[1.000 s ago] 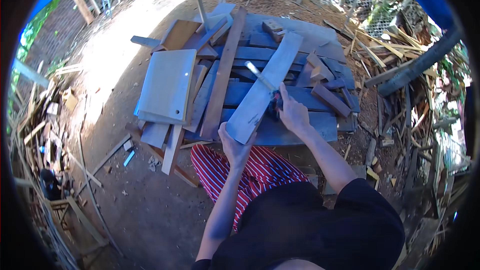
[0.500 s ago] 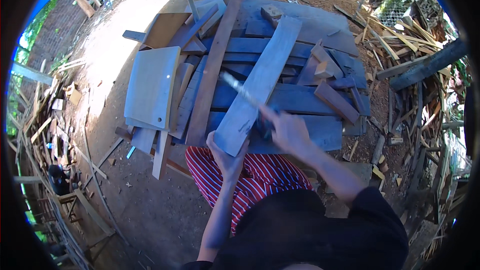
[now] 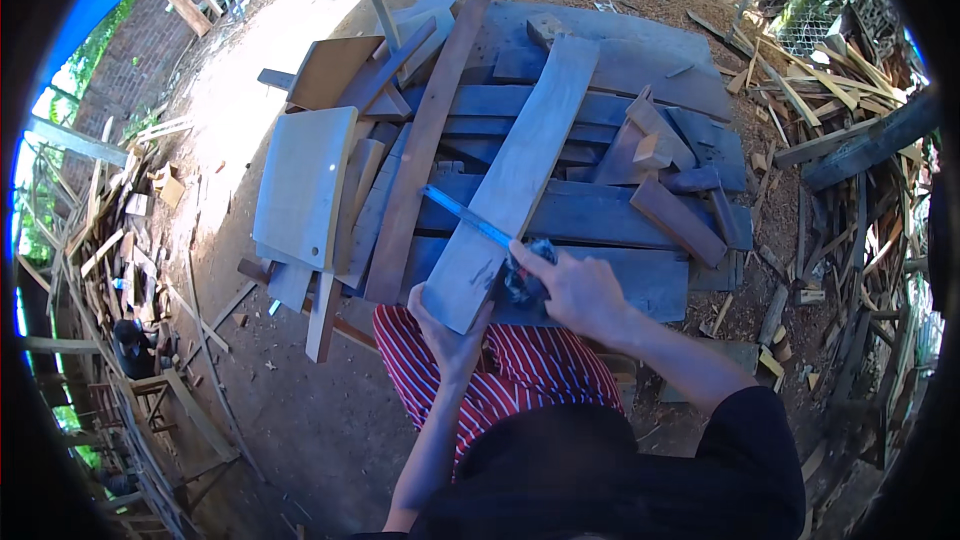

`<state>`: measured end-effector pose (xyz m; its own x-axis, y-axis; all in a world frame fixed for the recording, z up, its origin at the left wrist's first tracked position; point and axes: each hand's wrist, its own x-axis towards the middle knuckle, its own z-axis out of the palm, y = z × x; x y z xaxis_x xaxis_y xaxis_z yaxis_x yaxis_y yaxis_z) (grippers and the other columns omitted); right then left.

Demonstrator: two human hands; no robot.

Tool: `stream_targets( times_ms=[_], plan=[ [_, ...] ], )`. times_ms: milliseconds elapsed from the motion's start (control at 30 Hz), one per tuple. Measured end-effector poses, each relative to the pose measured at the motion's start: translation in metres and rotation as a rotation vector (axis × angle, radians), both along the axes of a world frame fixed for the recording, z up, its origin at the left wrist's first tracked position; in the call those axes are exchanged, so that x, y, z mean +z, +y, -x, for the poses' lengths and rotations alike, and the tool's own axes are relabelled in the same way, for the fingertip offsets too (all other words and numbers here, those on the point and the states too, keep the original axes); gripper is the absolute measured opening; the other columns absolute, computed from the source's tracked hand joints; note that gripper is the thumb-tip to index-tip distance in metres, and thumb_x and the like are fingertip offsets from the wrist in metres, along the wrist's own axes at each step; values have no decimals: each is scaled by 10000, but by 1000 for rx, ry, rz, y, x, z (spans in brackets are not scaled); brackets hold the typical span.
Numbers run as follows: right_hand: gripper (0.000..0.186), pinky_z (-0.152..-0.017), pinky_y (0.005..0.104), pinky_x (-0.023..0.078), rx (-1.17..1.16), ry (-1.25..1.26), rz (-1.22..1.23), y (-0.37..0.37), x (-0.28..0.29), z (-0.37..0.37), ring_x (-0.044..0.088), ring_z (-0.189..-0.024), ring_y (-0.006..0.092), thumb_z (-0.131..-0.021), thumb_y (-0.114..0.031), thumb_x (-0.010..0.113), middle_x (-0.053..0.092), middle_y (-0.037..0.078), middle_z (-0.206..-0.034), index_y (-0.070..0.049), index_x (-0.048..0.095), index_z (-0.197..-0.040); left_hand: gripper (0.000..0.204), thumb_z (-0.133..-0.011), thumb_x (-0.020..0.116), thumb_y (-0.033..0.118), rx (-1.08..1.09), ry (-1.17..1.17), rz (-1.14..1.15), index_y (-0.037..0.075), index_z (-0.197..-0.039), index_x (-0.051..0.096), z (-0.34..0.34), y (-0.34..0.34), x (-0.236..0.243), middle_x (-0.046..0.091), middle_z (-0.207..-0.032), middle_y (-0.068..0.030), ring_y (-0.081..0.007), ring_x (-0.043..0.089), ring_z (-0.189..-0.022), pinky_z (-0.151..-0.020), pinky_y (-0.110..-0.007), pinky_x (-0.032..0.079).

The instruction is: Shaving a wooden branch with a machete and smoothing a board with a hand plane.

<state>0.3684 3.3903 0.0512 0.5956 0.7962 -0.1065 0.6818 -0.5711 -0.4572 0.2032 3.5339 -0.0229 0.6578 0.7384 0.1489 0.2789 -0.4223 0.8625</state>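
My left hand (image 3: pixel 447 338) grips the pale board (image 3: pixel 535 145), whole and seemingly unfinished, as my right hand (image 3: pixel 588 292) holds a narrow tool (image 3: pixel 480 224) across it.

A slatted wooden table (image 3: pixel 630 275) carries a long brown plank (image 3: pixel 428 150) and offcuts (image 3: pixel 680 221).

text: none legible | labels, brands: none legible | numbers, signs: none legible

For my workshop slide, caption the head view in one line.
Left hand grips a long, pale-grey wooden board; right hand holds a slim, straight, bluish tool across it.
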Motion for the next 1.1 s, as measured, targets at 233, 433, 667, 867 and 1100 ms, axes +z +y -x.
stream_targets(
  times_ms=[233,433,667,867,1100],
  plan=[
    [576,-758,517,562,-337,-220,54,48,-33,-145,688,-846,412,-868,-162,573,684,228,-904,-281,477,-1423,938,-699,883,326,-4,36,19,30,-1356,281,3,8,3,349,-1284,-157,-303,394,-1250,-1052,-450,349],
    [529,-754,522,561,-369,-219,102,16,-35,-131,689,-853,414,-886,-172,584,692,242,-975,-274,510,-1400,1019,-676,858,484,-261,396,-499,-11,-1406,348,-26,35,87,358,-1400,-216,-363,375,-1318,-1096,-487,329],
    [568,-775,542,542,-242,-97,2,24,-27,-84,679,-849,444,-861,-187,601,695,239,-895,-284,507,-1413,1031,-735,756,510,-557,554,-491,-12,-1491,290,-137,49,43,414,-1433,-201,-363,438,-1299,-1043,-498,398],
    [501,-768,509,555,-250,-135,38,14,-1,-91,691,-852,416,-849,-159,588,700,231,-917,-231,548,-1343,960,-706,774,342,-426,540,-490,4,-1480,318,-144,31,52,474,-1373,-195,-363,465,-1256,-1004,-517,427],
    [462,-750,505,559,-301,-186,3,26,-33,-114,694,-858,412,-861,-151,559,703,227,-905,-202,562,-1320,950,-712,771,335,-397,547,-516,13,-1484,320,-142,32,43,477,-1361,-197,-362,467,-1242,-987,-498,434]
  ],
)
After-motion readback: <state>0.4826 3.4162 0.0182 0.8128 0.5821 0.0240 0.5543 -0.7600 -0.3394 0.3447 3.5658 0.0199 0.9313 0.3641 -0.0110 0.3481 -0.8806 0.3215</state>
